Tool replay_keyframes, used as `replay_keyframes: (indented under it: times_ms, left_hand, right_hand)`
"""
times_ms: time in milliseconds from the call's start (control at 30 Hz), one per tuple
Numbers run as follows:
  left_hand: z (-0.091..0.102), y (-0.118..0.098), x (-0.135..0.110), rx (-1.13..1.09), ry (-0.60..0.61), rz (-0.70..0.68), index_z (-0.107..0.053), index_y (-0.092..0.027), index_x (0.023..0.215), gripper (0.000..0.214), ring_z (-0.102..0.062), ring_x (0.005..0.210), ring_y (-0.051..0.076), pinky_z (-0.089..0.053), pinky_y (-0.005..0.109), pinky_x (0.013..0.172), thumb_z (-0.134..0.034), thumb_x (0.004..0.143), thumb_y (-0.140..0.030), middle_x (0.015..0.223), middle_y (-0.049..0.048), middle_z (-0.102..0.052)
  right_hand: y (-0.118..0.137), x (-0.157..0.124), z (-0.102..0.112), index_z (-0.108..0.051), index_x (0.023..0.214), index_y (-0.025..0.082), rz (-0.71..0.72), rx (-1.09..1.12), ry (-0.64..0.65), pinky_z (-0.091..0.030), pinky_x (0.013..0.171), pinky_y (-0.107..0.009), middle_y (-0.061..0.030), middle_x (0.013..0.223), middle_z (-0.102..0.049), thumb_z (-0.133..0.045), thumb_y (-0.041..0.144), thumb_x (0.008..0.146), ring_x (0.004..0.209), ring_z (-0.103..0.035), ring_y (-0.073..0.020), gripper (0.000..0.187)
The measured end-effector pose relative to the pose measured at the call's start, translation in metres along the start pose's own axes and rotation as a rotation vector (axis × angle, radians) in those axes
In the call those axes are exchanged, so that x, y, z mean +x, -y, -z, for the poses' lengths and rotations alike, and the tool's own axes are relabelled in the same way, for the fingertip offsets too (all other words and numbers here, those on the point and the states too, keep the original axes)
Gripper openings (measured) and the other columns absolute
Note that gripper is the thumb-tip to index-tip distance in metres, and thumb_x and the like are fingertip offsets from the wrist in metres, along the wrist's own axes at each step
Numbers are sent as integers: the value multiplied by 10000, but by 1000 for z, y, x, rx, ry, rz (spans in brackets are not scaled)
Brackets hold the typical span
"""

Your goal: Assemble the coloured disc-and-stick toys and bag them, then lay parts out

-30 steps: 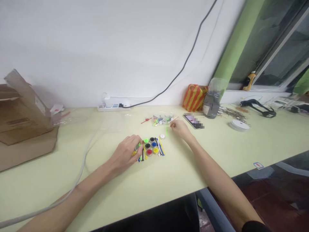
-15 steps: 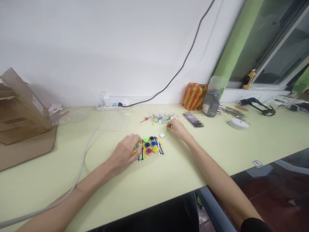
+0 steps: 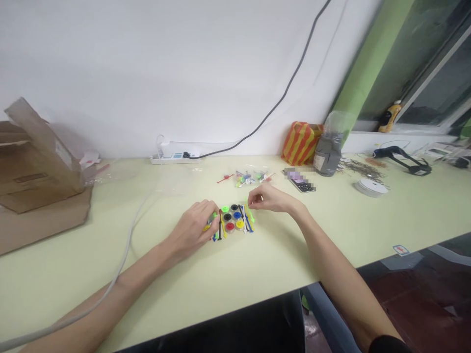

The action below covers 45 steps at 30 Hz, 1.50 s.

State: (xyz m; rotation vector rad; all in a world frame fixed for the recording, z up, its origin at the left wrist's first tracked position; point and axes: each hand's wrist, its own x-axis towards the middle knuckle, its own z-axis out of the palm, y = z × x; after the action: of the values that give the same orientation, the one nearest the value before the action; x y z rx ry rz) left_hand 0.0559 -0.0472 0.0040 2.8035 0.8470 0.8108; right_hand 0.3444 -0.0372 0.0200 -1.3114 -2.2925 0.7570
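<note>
My right hand [image 3: 272,198] is closed in a pinch on the upper end of a light green plastic arrow [image 3: 251,214], whose head points toward me. Beside it lie white, blue and yellow plastic arrows, including a white arrow [image 3: 244,221]. Left of these stand small clear discs with coloured caps: a green cap [image 3: 225,209], a red cap [image 3: 230,226], a yellow cap [image 3: 240,224] and a blue cap [image 3: 237,215] among them. My left hand [image 3: 195,223] rests curled at the row's left end, partly covering green and yellow pieces; what its fingers grip is hidden.
Behind lies a clear bag of mixed pieces [image 3: 253,177] with a red arrow [image 3: 224,179] alongside. A phone [image 3: 300,181], striped bag [image 3: 301,143] and white spool [image 3: 371,187] are to the right. A cardboard box [image 3: 37,166] and grey cable [image 3: 123,250] occupy the left.
My right hand has moved toward me, bringing the light green arrow beside the other arrows. The separate white-capped disc is now out of sight by that hand. My left hand stays in place.
</note>
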Motion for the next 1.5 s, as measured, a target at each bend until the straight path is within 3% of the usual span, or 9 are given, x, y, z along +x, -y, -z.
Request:
replay_keyframes:
  times_ms: [300,600,800,933,1167,1367,1500]
  left_hand:
    - [1,-3,1,5,-13,-18,-471,-201,891,151,-491,732,181,-384,318,685,-367,992,-243,812,26,-565]
    - [0,-1,0,0,-6,4,-502,-197,918,144,-507,752,182,-399,322,700,-387,987,-250,828,29,-571]
    - [-9,3,-2,-23,-31,69,-532,-203,1066,179,-570,790,179,-440,317,722,-441,1008,-345,870,23,-608]
    - [-12,3,-4,-74,-75,91,-504,-211,1102,228,-605,795,182,-471,313,713,-519,980,-403,876,19,-635]
    - [-12,2,-6,-162,-76,83,-444,-231,1081,275,-624,722,161,-474,276,639,-568,955,-440,852,-6,-629]
    - [-10,-2,-6,-151,-117,53,-381,-240,1169,315,-618,774,165,-487,299,693,-541,968,-423,924,16,-641]
    - [-7,-4,-6,-109,-145,37,-344,-242,1254,263,-605,842,162,-481,313,763,-424,1011,-302,965,23,-623]
  right_hand:
    - [-6,5,-12,-729,828,141,-31,-3,90,-379,577,-224,3,701,-642,-621,155,771,624,-523,-109,122]
    - [-1,4,-13,-730,839,146,-32,-18,89,-361,561,-228,5,691,-626,-650,173,794,611,-511,-112,96]
    - [25,2,-13,-720,877,158,84,94,-76,-400,617,-241,-23,767,-669,-645,252,880,685,-546,-132,120]
    - [48,7,-33,-713,913,171,150,296,-162,-423,636,-233,-40,898,-714,-656,325,893,765,-602,-138,166]
    - [57,13,-60,-706,890,166,156,516,-189,-444,629,-236,-33,852,-704,-713,372,845,749,-626,-139,211]
    - [55,10,-39,-722,900,157,164,518,-163,-493,693,-270,-50,868,-718,-731,407,829,776,-639,-159,259]
    - [36,-3,-6,-738,887,163,114,272,-183,-462,657,-262,-55,870,-728,-690,320,848,744,-617,-151,169]
